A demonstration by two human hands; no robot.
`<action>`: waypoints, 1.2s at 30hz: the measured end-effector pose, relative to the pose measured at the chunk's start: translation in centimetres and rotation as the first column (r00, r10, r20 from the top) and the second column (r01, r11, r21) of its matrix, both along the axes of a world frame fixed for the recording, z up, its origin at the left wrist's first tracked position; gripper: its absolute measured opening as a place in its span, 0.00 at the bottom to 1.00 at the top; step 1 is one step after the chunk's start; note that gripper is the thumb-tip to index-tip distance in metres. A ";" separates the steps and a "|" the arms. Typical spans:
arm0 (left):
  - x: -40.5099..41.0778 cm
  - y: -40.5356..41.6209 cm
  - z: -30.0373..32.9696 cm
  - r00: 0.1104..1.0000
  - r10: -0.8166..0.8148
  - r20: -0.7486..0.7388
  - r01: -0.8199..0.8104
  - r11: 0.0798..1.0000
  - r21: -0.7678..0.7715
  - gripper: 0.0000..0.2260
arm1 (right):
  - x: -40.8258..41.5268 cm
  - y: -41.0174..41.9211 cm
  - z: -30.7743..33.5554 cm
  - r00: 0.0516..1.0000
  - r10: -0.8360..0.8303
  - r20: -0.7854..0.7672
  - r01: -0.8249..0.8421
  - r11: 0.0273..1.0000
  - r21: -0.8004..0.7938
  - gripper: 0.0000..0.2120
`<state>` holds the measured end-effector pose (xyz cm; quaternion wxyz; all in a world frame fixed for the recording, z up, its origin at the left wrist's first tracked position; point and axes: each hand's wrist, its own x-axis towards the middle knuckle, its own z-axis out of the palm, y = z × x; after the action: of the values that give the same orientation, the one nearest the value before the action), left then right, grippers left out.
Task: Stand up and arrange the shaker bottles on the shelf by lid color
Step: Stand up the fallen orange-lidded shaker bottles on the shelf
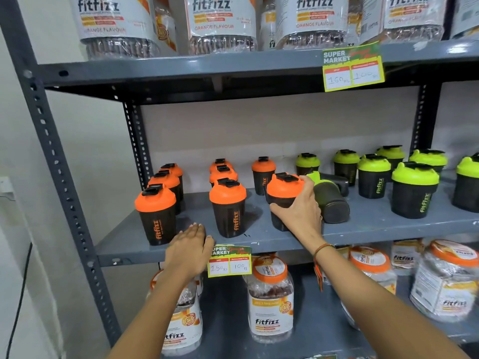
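On the middle shelf (259,242), eight orange-lidded shaker bottles show on the left: a file of three (156,213), another file of three (228,207), one alone at the back (263,174), and one under the right hand. To the right stand seven upright green-lidded bottles (414,190), the last cut by the frame edge, plus two fallen green-lidded bottles (330,198) lying on their sides just right of the held one. Each bottle is a dark, tapered cup with a domed lid, a black flip cap and "fitfizz" printed up its side.

The left hand (190,251) lies flat and open at the shelf's front edge, between the two front orange bottles, holding nothing. The right hand (300,208) has its grip closed around the held orange bottle (282,189), fingers over the lid's rim and thumb across the dark body; the bottle is upright on the shelf.
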<state>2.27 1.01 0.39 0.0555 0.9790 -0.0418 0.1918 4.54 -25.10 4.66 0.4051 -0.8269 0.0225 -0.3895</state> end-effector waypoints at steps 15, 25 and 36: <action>0.1 0.1 -0.1 1.000 -0.004 -0.001 0.004 1.000 -0.005 0.25 | -2.2 -3.1 3.2 0.958 -0.013 0.287 -0.038 0.984 0.173 0.31; 1.5 -1.0 1.1 0.993 0.017 -0.121 -0.024 0.998 -0.056 0.25 | 6.7 -9.3 11.2 0.984 0.087 -0.157 -0.152 0.869 -0.471 0.26; 1.8 -0.9 0.2 0.995 0.046 -0.088 -0.049 0.998 -0.039 0.28 | 15.6 -6.9 10.2 0.731 -0.265 -0.629 -0.527 0.367 -0.767 0.54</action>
<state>4.03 0.08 0.61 0.0728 0.9858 -0.0121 0.1512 20.11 -31.98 14.84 -0.1314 -0.9827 -0.1277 0.0272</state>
